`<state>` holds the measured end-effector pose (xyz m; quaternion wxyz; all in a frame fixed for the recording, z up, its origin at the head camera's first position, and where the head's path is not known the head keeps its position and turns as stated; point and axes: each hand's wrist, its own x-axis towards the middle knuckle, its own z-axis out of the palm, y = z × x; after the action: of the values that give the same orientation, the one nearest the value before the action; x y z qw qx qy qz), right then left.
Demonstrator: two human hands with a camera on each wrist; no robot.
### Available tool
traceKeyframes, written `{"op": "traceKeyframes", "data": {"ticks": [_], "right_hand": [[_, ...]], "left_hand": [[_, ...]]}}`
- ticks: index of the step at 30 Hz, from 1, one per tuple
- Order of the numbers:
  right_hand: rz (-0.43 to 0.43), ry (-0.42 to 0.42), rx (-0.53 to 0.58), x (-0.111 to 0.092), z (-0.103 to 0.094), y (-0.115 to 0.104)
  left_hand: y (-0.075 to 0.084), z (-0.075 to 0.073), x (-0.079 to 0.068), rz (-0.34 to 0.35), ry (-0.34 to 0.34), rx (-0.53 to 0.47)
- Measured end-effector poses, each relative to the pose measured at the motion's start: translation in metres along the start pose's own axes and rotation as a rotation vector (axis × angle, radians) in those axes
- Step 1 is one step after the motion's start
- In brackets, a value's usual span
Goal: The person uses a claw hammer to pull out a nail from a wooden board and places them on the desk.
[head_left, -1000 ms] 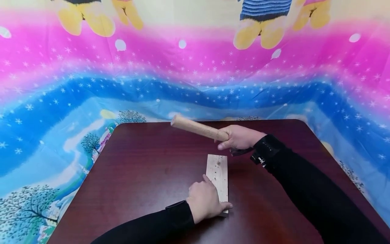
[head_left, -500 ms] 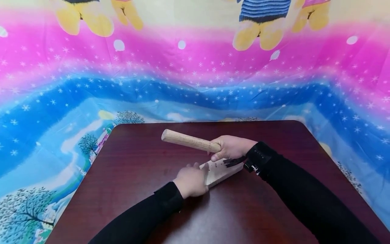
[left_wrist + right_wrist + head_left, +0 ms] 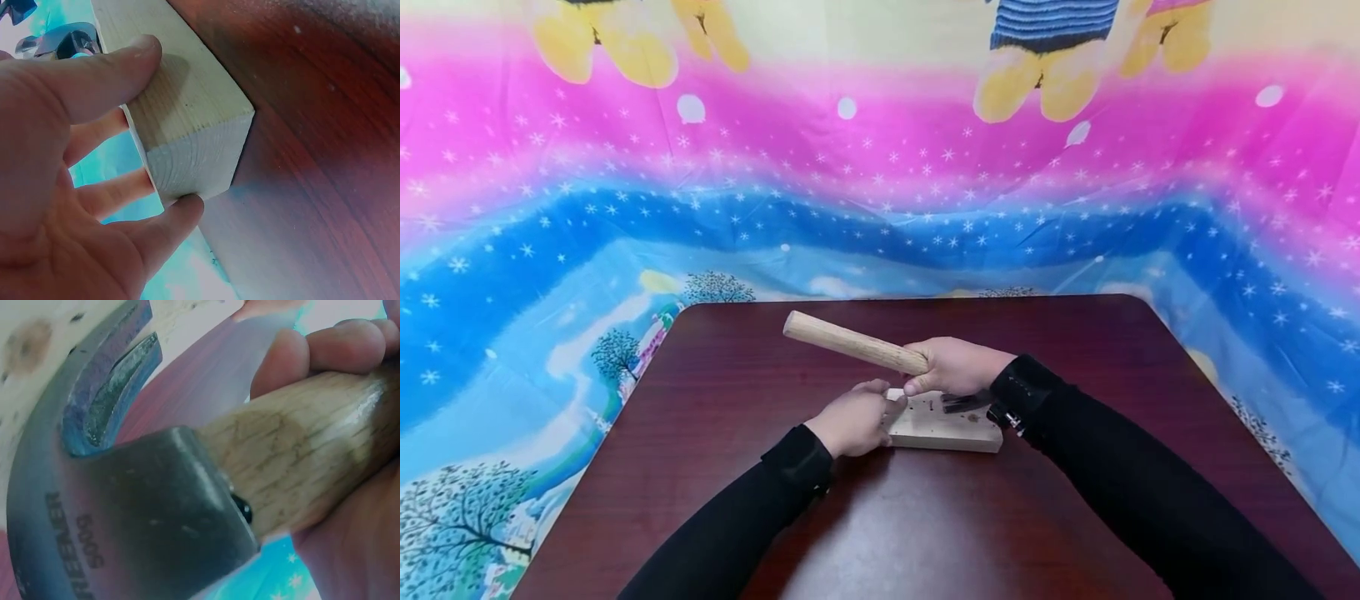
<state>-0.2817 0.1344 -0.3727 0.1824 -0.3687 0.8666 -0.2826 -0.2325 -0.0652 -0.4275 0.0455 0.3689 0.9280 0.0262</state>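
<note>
My right hand grips a claw hammer by its wooden handle, close to the head. The handle's free end points left, toward the far edge. In the right wrist view the grey metal hammer head shows its forked claw near the pale wood surface; I cannot tell whether they touch. A thick pale wooden board, dotted with small dark marks, lies crosswise on the table. Its left end is held by my left hand. In the left wrist view the thumb presses one face, with other fingers at the end and behind.
A dark red-brown table with rounded far corners lies under both hands. Behind it and along its sides hangs a pink and blue printed cloth. Both arms reach in from the near edge in black sleeves.
The board has turned from pointing away from me to lying crosswise, and my left hand has moved up and left with its end. The hammer has come down and left over the board.
</note>
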Motion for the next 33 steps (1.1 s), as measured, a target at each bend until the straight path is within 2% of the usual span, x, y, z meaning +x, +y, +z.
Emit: {"op": "traceKeyframes", "data": {"ticks": [6, 8, 16, 26, 33], "right_hand": [[-0.001, 0.05, -0.005, 0.007, 0.008, -0.008], [-0.002, 0.062, 0.006, 0.009, 0.011, -0.009], [0.009, 0.1, 0.006, 0.011, 0.016, -0.012], [0.005, 0.114, -0.011, 0.01, 0.014, -0.012], [-0.01, 0.159, 0.065, 0.012, 0.016, -0.015]], "left_hand": [[0.002, 0.0, 0.002, -0.128, 0.01, -0.094], [0.002, 0.001, 0.003, -0.14, 0.011, -0.105], [0.0, 0.004, -0.001, -0.045, 0.032, -0.011], [0.002, 0.001, -0.004, -0.065, 0.014, -0.046], [0.004, 0.001, -0.002, -0.044, 0.062, -0.026]]}}
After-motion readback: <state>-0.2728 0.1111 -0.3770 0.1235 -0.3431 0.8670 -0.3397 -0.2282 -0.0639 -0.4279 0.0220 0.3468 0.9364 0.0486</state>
